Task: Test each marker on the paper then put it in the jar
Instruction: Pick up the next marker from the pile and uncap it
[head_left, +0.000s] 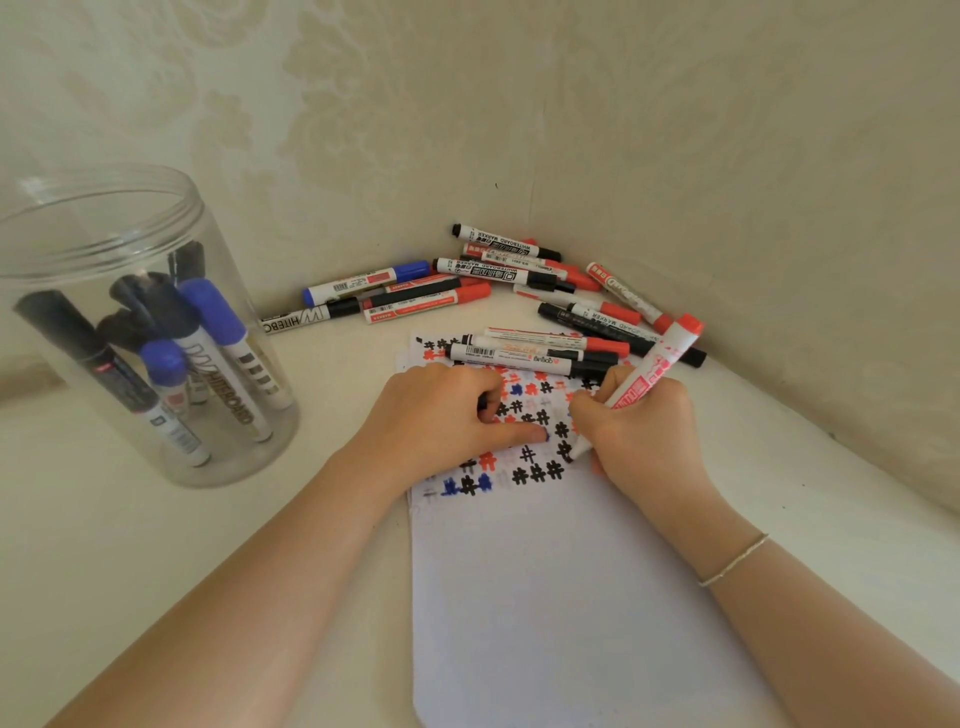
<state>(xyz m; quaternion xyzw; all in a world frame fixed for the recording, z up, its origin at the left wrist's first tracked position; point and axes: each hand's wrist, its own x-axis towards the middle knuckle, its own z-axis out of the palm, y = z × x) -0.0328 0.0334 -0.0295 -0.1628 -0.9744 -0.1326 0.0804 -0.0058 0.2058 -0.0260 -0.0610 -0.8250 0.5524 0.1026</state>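
A white sheet of paper (561, 597) lies on the table, its upper part covered with black, red and blue hash marks. My right hand (639, 436) grips a red-ended marker (660, 364), tip down on the paper. My left hand (441, 415) rests on the paper with fingers curled and the thumb pressing the sheet; a small dark thing shows under its fingers, unclear what. A clear plastic jar (78, 249) stands at the left with several blue and black markers (208, 358) inside.
A pile of several red, black and blue markers (498, 291) lies in the corner beyond the paper, some resting on its top edge. Patterned walls (727, 156) meet behind the pile. The table edge runs along the left.
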